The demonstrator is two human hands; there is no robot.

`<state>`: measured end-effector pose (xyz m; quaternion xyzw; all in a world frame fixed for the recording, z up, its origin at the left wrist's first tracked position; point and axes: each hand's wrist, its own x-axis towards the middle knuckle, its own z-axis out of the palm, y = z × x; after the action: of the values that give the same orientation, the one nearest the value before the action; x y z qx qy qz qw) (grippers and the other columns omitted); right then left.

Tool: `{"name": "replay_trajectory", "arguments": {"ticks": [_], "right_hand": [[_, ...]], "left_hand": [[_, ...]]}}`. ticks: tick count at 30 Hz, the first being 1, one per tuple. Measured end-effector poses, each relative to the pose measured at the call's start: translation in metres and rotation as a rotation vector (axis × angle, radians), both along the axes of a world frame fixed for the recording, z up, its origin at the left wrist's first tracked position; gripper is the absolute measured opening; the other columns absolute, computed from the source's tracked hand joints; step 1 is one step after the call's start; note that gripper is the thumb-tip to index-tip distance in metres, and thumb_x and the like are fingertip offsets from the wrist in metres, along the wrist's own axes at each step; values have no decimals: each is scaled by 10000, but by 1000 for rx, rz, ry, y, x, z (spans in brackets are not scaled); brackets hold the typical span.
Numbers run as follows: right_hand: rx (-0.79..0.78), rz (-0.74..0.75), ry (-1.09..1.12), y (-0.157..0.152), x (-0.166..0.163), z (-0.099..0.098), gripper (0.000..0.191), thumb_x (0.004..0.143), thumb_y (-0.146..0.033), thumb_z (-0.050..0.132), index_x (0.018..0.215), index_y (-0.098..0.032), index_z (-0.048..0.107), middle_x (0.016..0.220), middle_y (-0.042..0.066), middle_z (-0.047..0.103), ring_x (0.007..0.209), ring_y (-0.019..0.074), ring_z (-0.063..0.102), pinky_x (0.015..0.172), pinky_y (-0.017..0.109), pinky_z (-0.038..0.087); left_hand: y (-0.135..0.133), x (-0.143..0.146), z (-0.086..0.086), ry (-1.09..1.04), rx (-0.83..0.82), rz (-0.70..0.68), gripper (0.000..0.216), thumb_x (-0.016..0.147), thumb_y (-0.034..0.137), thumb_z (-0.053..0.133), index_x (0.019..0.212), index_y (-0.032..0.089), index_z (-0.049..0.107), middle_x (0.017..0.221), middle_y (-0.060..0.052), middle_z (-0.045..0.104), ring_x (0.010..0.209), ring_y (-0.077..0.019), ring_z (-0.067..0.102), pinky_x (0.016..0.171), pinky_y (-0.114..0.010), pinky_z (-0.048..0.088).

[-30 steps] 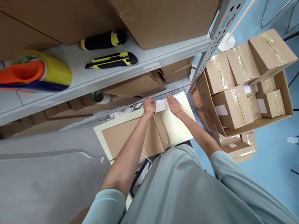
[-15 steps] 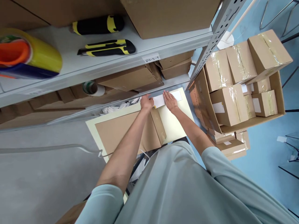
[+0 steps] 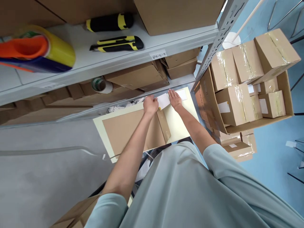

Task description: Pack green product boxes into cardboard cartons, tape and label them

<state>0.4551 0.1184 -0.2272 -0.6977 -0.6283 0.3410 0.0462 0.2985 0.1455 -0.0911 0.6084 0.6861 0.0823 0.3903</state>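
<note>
My left hand [image 3: 151,105] is closed, its fingers pinching the left end of a white paper label strip [image 3: 163,101] with a small yellow mark. The strip runs under my right hand [image 3: 175,99], which lies flat with its fingers stretched out, and shows again beyond it. Under both hands is a cream-coloured board [image 3: 179,123]. A brown cardboard piece [image 3: 123,126] with a folded flap [image 3: 163,123] lies on the board's left part, partly hidden by my left forearm.
A shelf [image 3: 80,57] above holds a cutter knife [image 3: 118,43], a second black-and-yellow tool [image 3: 110,22] and a tape dispenser [image 3: 47,52]. A tape roll [image 3: 102,85] sits lower. On the right, a large open carton [image 3: 209,101] holds several taped boxes [image 3: 235,103].
The strip between my hands now looks lifted and bent, where it lay flatter before. My hands have hardly shifted; the whole view has moved slightly.
</note>
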Motion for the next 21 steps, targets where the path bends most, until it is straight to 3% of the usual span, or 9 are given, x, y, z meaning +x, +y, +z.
{"name": "replay_trajectory", "arguments": {"ticks": [3,8,10,12,14,16,17,19,21], "right_hand": [[-17,5,-14,-3,3,13,794,988,-6,283,1780,-10,224,1887,139,142,1773,250,109,1433,501,79],[44,-15,34,-12,5,54,803,967,-32,368,1753,71,237,1872,213,164,1770,265,129,1435,464,107],[136,-106,135,-27,2,78,752,1013,-98,386,1741,65,296,1853,233,238,1759,278,187,1428,465,177],[213,-248,362,-52,-3,106,651,1108,-263,377,1702,-7,441,1772,246,433,1696,297,364,1383,500,317],[194,-365,677,-87,-10,136,663,1166,-515,303,1565,-98,630,1538,243,691,1452,315,659,1219,517,529],[65,-288,982,-128,-20,168,801,1114,-759,309,1433,-159,731,1308,198,809,1161,303,788,1005,475,646],[20,-230,1042,-148,-27,183,775,1052,-823,449,1364,-190,771,1200,160,835,1051,282,796,914,424,656],[-29,-153,991,-183,-44,210,581,874,-763,806,1088,-224,840,936,69,828,821,222,749,761,328,612],[-72,-129,893,-208,-67,231,453,838,-673,883,854,-226,811,772,24,776,683,180,670,665,287,533]], "left_hand": [[-29,-17,24,-67,33,94,479,924,293,700,1352,82,740,1182,-190,839,1247,-326,755,1122,-415,552],[-103,-66,80,-499,-29,373,701,807,537,872,1338,91,777,1129,-175,858,1114,-341,803,1005,-463,649],[-133,-89,101,-639,-51,436,812,695,616,962,1305,105,799,1141,-186,859,1152,-351,798,1007,-464,657],[-157,-110,119,-713,-77,489,859,620,642,1012,1274,120,817,1145,-193,860,1186,-359,794,1017,-461,660],[-175,-129,131,-739,-105,517,865,573,648,1039,1237,133,834,1123,-193,864,1182,-365,800,1025,-469,660],[-186,-148,137,-747,-123,510,853,528,657,1052,1179,143,855,1081,-186,870,1142,-366,813,1032,-476,657],[-190,-156,139,-751,-127,499,844,507,667,1054,1146,149,865,1057,-179,872,1111,-363,821,1024,-472,659],[-195,-173,140,-754,-126,472,824,474,687,1052,1088,166,878,999,-157,875,1028,-349,832,964,-449,673],[-199,-187,139,-756,-99,451,777,464,703,1045,1020,185,884,940,-132,872,945,-327,831,873,-414,677]]}}
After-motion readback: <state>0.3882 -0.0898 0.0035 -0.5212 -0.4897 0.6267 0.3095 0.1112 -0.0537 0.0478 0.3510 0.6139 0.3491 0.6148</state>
